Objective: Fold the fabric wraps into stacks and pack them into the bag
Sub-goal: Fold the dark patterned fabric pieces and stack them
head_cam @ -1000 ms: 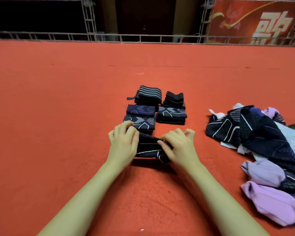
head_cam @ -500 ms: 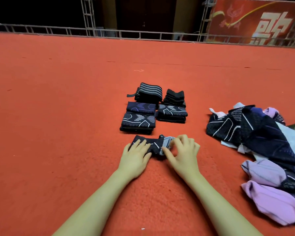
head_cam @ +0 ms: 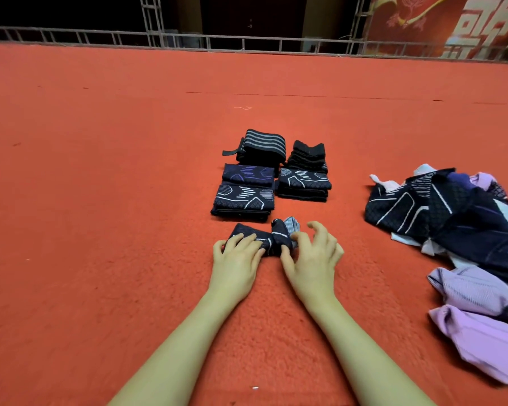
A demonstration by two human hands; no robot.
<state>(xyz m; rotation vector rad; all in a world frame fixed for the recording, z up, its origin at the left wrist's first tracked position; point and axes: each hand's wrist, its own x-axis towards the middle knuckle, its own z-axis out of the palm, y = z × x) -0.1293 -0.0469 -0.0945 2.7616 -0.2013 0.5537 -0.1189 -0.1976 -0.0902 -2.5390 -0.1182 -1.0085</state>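
Both hands have drawn back toward the person since a second ago, and the wrap (head_cam: 261, 238) now lies narrower, bunched at its right end. It sits on the carpet (head_cam: 100, 200) just in front of the stacks (head_cam: 272, 174). Flat fingers of the left hand (head_cam: 236, 259) press its left half down. Curled fingers of the right hand (head_cam: 311, 256) pinch the bunched end. A loose pile (head_cam: 458, 230) lies well apart to the right.
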